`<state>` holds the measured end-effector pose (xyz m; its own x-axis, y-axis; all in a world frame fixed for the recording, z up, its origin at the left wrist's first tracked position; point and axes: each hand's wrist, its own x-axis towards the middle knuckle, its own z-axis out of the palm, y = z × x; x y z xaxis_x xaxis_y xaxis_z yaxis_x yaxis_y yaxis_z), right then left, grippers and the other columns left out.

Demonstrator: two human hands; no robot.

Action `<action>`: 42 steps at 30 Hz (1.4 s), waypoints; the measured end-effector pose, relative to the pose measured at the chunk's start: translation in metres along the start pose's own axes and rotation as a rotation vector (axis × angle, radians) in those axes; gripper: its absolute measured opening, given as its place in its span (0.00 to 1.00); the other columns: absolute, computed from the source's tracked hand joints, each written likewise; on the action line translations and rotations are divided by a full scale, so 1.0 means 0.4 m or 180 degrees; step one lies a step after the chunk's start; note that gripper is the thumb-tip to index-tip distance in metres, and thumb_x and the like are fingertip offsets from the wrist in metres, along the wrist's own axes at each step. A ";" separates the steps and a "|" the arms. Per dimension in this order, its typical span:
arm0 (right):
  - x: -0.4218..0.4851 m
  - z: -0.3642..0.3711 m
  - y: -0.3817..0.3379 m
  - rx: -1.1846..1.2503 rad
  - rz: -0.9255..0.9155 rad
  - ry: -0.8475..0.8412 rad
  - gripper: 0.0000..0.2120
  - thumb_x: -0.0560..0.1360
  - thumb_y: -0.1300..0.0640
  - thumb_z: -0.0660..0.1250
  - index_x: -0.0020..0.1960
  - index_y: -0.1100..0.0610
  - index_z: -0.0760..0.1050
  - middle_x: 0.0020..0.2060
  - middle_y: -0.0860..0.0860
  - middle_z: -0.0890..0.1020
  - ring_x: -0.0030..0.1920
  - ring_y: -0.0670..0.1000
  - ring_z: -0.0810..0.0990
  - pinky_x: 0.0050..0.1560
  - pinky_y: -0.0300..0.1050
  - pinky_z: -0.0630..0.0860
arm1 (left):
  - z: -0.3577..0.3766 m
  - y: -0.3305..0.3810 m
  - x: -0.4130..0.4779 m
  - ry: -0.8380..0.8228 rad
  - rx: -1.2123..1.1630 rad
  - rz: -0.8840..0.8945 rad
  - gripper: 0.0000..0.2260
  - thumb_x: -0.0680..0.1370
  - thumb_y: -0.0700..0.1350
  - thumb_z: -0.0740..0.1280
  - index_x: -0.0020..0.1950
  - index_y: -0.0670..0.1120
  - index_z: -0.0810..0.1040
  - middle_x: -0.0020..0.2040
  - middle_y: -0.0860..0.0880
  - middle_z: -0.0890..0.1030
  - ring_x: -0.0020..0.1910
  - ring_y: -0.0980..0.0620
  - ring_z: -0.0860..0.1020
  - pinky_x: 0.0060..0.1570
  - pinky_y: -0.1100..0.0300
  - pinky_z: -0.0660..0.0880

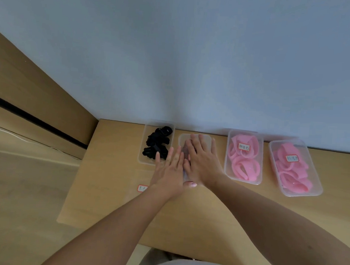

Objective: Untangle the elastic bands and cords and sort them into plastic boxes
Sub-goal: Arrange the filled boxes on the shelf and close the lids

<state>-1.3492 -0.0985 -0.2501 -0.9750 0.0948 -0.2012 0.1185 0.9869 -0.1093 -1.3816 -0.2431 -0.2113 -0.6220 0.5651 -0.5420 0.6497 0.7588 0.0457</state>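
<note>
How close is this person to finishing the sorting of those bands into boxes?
Nearly done. From the left, the third box and fourth box, holding pink bands, appear lidded and labelled; no loose bands show on the table. The left hand and right hand press flat on the second box, probably closing its lid. Left: the first box, holding black bands, looks uncovered, a label lying nearby.

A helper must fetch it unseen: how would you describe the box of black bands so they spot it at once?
On the wooden table, against the blue-grey wall, four plastic boxes stand in a row. The box of black bands is leftmost, beside the second box under the left hand and right hand. It alone holds black; the two pink-filled boxes at the right bear labels.
</note>
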 end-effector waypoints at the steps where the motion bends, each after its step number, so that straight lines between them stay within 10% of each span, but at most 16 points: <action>1: 0.002 0.000 0.001 -0.0005 0.0006 0.0009 0.36 0.80 0.41 0.38 0.82 0.58 0.53 0.82 0.58 0.54 0.82 0.61 0.48 0.77 0.70 0.49 | 0.000 0.000 0.001 0.0002 -0.0034 -0.0003 0.46 0.79 0.72 0.51 0.82 0.45 0.33 0.82 0.49 0.31 0.79 0.47 0.28 0.76 0.35 0.33; 10: 0.015 0.019 0.015 0.0124 0.0076 0.0034 0.34 0.81 0.42 0.38 0.82 0.57 0.53 0.82 0.56 0.53 0.82 0.60 0.46 0.77 0.69 0.50 | 0.004 -0.007 0.042 0.0108 -0.0034 0.0017 0.48 0.77 0.73 0.55 0.83 0.46 0.36 0.82 0.49 0.32 0.79 0.47 0.28 0.75 0.34 0.31; 18: -0.074 -0.004 -0.024 0.0659 0.0425 0.0424 0.30 0.84 0.47 0.52 0.80 0.64 0.56 0.81 0.64 0.54 0.81 0.65 0.48 0.79 0.65 0.51 | 0.001 0.003 0.014 0.0852 -0.0161 0.0435 0.33 0.82 0.60 0.60 0.81 0.44 0.61 0.81 0.47 0.63 0.82 0.47 0.56 0.80 0.40 0.47; 21: -0.182 0.018 -0.084 0.1414 0.0464 0.1431 0.24 0.79 0.58 0.65 0.73 0.64 0.70 0.76 0.62 0.67 0.77 0.62 0.63 0.75 0.60 0.62 | 0.022 -0.030 -0.065 0.1504 -0.1457 0.0609 0.16 0.79 0.48 0.67 0.66 0.47 0.81 0.56 0.49 0.84 0.56 0.48 0.80 0.61 0.47 0.76; 24: -0.257 0.052 -0.152 0.1776 0.0777 0.1731 0.19 0.76 0.62 0.68 0.67 0.61 0.77 0.66 0.58 0.77 0.66 0.57 0.74 0.65 0.50 0.70 | 0.078 -0.122 -0.153 0.1941 -0.2567 -0.0405 0.05 0.79 0.45 0.69 0.48 0.53 0.84 0.41 0.55 0.84 0.41 0.55 0.82 0.40 0.57 0.79; 30: -0.265 0.066 -0.336 0.4008 0.2642 0.0017 0.19 0.81 0.51 0.63 0.70 0.56 0.76 0.59 0.50 0.82 0.59 0.52 0.80 0.63 0.49 0.75 | 0.190 -0.332 -0.214 0.0815 -0.3687 -0.1994 0.17 0.79 0.52 0.68 0.64 0.45 0.79 0.59 0.48 0.81 0.58 0.45 0.79 0.59 0.51 0.76; 34: -0.226 0.078 -0.460 0.5131 0.3545 0.0243 0.19 0.79 0.56 0.64 0.60 0.72 0.73 0.51 0.68 0.82 0.52 0.68 0.81 0.57 0.63 0.78 | 0.218 -0.364 -0.246 0.0153 -0.4652 -0.1645 0.19 0.62 0.59 0.69 0.47 0.49 0.81 0.42 0.51 0.80 0.42 0.50 0.77 0.44 0.55 0.72; 39: -0.206 0.072 -0.533 0.5230 0.3725 0.0432 0.11 0.81 0.51 0.65 0.44 0.54 0.80 0.43 0.52 0.82 0.43 0.50 0.80 0.47 0.49 0.78 | 0.220 -0.406 -0.263 -0.0155 -0.4858 -0.1408 0.05 0.63 0.45 0.68 0.33 0.45 0.82 0.32 0.49 0.80 0.34 0.49 0.78 0.39 0.55 0.74; 42: -0.198 0.068 -0.548 0.5231 0.3895 0.0343 0.08 0.80 0.52 0.67 0.43 0.53 0.77 0.43 0.50 0.79 0.43 0.50 0.77 0.51 0.54 0.78 | 0.222 -0.434 -0.283 -0.0130 -0.4511 -0.1268 0.14 0.68 0.37 0.65 0.23 0.47 0.76 0.25 0.50 0.73 0.30 0.49 0.72 0.36 0.55 0.69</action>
<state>-1.2929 -0.3258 -0.2368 -0.2712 0.5426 -0.7950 0.5434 -0.5954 -0.5918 -1.3852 -0.4675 -0.2324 -0.6251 0.2564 -0.7373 -0.5341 0.5483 0.6435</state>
